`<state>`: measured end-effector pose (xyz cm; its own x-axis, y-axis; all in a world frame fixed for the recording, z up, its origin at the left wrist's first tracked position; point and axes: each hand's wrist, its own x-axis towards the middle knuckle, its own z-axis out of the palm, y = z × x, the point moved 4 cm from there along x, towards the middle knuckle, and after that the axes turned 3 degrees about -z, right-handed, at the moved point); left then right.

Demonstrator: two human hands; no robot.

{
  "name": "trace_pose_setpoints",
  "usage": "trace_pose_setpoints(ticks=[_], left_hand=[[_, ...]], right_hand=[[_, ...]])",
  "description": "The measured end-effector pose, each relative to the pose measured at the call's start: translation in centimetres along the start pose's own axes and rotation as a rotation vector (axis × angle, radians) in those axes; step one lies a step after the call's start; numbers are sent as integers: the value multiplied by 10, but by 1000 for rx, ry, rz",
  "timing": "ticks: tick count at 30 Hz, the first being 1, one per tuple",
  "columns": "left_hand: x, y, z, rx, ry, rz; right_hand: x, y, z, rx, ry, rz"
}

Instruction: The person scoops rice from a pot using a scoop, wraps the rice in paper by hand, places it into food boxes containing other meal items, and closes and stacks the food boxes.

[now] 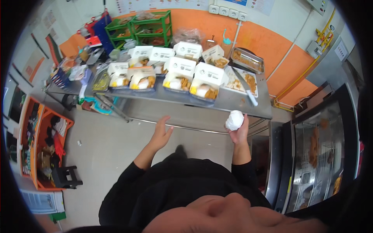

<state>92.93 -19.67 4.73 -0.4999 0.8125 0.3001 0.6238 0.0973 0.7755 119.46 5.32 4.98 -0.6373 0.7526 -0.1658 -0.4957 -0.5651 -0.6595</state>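
Note:
My right hand (239, 133) grips a rounded white wrapped bundle (234, 120) just in front of the right end of the steel table (172, 97). Nothing is in my left hand (161, 134), whose fingers are apart in front of the table. Several open cardboard meal boxes stand on the tabletop. The nearest box on the right (204, 91) holds a white mound, yellow pieces and brown fried-looking food. To its right, a knife (244, 84) lies across a white tray (228, 83) with brown crumbs, its white handle past the tray's edge.
A metal pan (263, 68) with brown food sits at the table's back right. Green plastic racks (167, 27) and a squeeze bottle (226, 43) stand along the wall. A glass-fronted cabinet (317, 151) is on the right. At left are an orange shelf unit (38, 145) and a black stool (62, 177).

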Motion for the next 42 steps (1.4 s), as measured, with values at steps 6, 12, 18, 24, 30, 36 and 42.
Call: trace_pose_setpoints(ticks=[6,12,18,24,30,36,42], left_hand=[[242,47,85,95,-119,367],[411,30,226,474,-271,170],[427,20,301,838,-702,-141],[412,18,315,907,-439,-114],[412,16,315,822,-469,-162],[413,16,323,806,-622,-286],[412,16,324,850,-651,-321]], right_hand=[[133,-98,-5,-206,160,-86],[313,-171,-11,-852,22,-209],[496,-128,34,-1599,-727,-161],[549,-22,21,-1600,-1328,65],[551,-3,-4,-2033,-1628,29],[531,-20,21,-1929,-1479,-555],[516,-24,9,-2007,-1235,-250]])
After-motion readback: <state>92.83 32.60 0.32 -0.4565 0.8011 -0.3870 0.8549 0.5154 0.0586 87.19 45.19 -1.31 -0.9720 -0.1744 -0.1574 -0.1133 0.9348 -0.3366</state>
